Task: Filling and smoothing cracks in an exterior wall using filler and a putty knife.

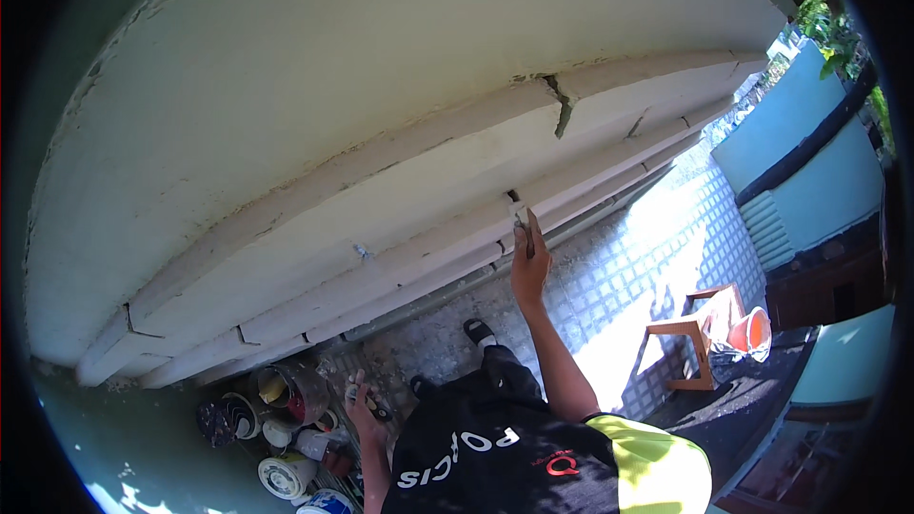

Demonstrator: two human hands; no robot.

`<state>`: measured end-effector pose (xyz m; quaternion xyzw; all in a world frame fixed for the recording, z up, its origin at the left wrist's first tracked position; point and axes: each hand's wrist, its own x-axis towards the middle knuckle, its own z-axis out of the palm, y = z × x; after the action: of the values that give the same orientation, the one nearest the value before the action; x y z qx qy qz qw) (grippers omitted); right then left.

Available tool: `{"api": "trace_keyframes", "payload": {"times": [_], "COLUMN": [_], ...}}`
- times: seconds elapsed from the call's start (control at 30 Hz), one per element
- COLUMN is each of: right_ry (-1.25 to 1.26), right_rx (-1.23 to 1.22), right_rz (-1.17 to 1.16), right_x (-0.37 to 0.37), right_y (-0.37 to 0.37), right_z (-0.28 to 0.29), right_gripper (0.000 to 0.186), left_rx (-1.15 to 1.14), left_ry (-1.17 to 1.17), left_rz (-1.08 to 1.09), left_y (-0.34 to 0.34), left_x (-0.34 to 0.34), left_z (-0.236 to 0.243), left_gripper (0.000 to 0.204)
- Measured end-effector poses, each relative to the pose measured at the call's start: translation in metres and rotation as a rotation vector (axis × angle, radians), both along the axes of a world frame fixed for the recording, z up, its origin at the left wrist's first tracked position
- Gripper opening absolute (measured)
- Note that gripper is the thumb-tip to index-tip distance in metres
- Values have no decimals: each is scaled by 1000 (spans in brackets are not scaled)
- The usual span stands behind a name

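I had the right hand (pixel 530 271) raised to the wall (pixel 381 67), its thumb and fingers pinching a small pale tool (pixel 520 215) just below a dark gap (pixel 512 195) in a ledge (pixel 443 233); I couldn't tell whether its tip touched the edge. Higher up, a crack (pixel 562 109) split another ledge. The left hand (pixel 364 411) was low, next to the buckets (pixel 309 383), its fingers partly bent; something small and greyish showed at them, but I couldn't tell whether they gripped it. A white tub (pixel 282 478) stood nearby. Well off to the right, I saw a wooden stool (pixel 703 331) with an orange pail (pixel 752 331) beside it.
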<state>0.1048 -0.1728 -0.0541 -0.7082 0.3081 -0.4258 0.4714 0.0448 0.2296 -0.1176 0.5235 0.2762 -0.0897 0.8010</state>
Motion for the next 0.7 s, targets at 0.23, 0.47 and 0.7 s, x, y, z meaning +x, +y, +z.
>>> {"api": "trace_keyframes", "payload": {"times": [0.23,0.47,0.7], "right_ry": [251,261,274], "right_rx": [459,523,503], "right_rz": [258,791,852], "right_x": [-65,-76,-93], "right_y": [86,146,138], "right_z": [-55,-17,-11], "right_gripper": [32,35,55], "left_rx": [62,88,-50], "left_ry": [11,-155,-49], "left_rz": [-343,-579,-642], "left_y": [-34,-131,-147], "left_x": [17,21,27], "left_z": [24,64,53], "left_gripper": [18,39,44]}}
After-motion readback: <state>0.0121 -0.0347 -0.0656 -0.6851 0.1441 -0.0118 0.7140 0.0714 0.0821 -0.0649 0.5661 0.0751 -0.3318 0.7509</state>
